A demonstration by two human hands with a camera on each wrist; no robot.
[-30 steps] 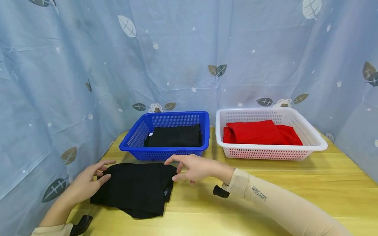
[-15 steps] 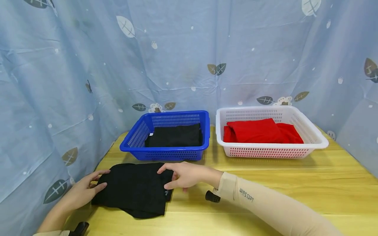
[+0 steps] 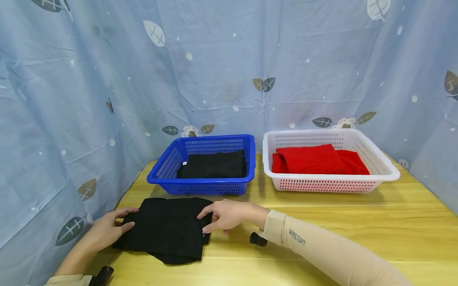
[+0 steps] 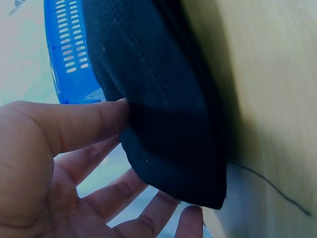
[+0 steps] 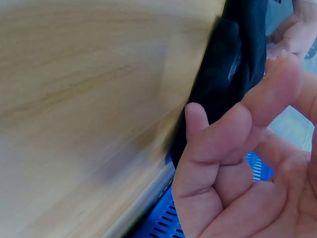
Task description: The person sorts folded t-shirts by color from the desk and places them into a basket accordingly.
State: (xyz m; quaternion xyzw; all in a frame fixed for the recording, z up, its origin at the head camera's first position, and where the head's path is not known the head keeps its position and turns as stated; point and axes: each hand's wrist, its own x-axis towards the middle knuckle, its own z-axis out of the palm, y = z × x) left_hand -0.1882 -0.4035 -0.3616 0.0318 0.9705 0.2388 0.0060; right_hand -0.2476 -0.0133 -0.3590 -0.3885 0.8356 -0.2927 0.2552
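Observation:
A folded black garment (image 3: 168, 228) lies on the table in front of the blue basket, its layers slightly uneven along the near edge. At its left end my left hand (image 3: 109, 230) pinches the edge. The left wrist view puts the thumb (image 4: 116, 116) on the upper face of the cloth, with the other fingers partly behind it. My right hand (image 3: 227, 216) holds the right end between thumb and bent fingers. In the right wrist view its curled fingers (image 5: 208, 163) hide part of the cloth. A small light mark shows near that end.
The blue basket (image 3: 200, 181) behind the garment holds folded black cloth (image 3: 214, 165). To its right, a white basket (image 3: 325, 177) holds folded red cloth (image 3: 307, 159). A patterned blue curtain (image 3: 229, 71) encloses the wooden table (image 3: 322, 222) at the back and sides.
My right hand has moved left and slightly down onto the garment's right end. My left hand has come lower to its left edge. The garment has barely shifted.

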